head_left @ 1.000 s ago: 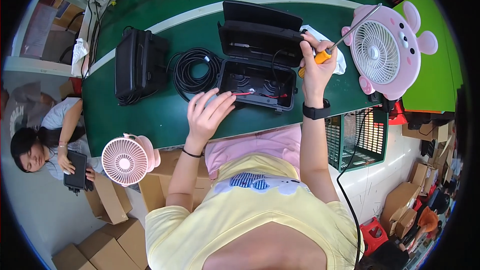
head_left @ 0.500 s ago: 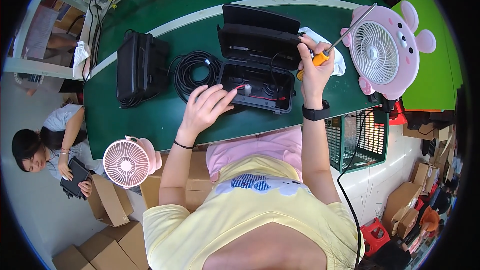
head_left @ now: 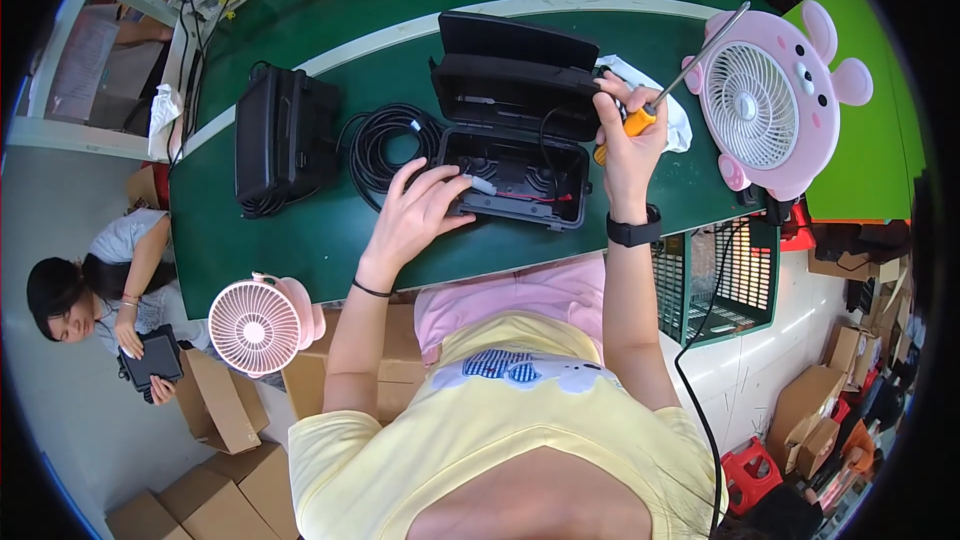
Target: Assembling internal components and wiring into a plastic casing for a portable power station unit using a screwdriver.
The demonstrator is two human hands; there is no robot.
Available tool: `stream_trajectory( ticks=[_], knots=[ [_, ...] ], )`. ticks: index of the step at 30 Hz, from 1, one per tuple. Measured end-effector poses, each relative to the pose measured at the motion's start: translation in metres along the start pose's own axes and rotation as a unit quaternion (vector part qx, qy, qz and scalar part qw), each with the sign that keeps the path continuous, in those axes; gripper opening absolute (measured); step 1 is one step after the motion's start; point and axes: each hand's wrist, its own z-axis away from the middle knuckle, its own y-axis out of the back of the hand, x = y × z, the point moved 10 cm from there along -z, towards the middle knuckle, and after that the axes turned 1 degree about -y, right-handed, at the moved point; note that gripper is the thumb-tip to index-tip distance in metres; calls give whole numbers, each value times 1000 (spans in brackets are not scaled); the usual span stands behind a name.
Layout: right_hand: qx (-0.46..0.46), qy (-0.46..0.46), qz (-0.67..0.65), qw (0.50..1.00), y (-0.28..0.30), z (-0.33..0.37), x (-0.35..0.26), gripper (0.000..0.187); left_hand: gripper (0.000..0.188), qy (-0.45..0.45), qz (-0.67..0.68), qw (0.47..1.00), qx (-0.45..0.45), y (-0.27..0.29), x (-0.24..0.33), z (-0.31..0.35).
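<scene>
A black plastic box [head_left: 515, 219] stands on the green table before me, its hinged lid [head_left: 515, 85] raised. At its left end my left hand [head_left: 408, 215] has its fingers spread, the fingertips over the near rim and against a pale grey connector [head_left: 482, 185]. A red wire [head_left: 540, 197] runs from the connector along the inside. My right hand [head_left: 632, 155] is closed around the orange handle of a screwdriver [head_left: 640, 120], whose metal shaft points up and to the right. That hand is beside the lid's right end; whether its fingers touch the lid is unclear.
Left of the box lie a coiled black cable [head_left: 375, 165] and a closed black case [head_left: 285, 140]. A pink animal-shaped fan [head_left: 815, 130] stands right, beside white wrapping [head_left: 678, 125]. A smaller pink fan [head_left: 255, 328] is at the near-left edge. Another person [head_left: 125, 280] holds a black case.
The grey connector has tipped from upright to lying and shifted left toward my left fingertips. The lid has moved slightly left. My right hand still holds the screwdriver, nearly unmoved.
</scene>
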Motion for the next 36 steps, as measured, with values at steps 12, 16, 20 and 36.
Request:
stream_trajectory(
  ticks=[12, 16, 20, 36],
  knots=[
    [-52, -57, 7, 997, -2, 16, -4, 25, 61, 124, 100, 982, 98, 4, -7, 1],
    [-51, -62, 51, 995, -8, 17, -3, 24, 57, 184, 128, 966, 128, 1, -16, -7],
    [-54, -18, 126, 990, -13, 16, -4, 26, 58, 212, 175, 934, 229, 2, -24, -2],
    [-37, -19, 177, 983, -7, 16, 6, 26, 42, 339, 304, 849, 268, -10, -52, 2]
  ],
)
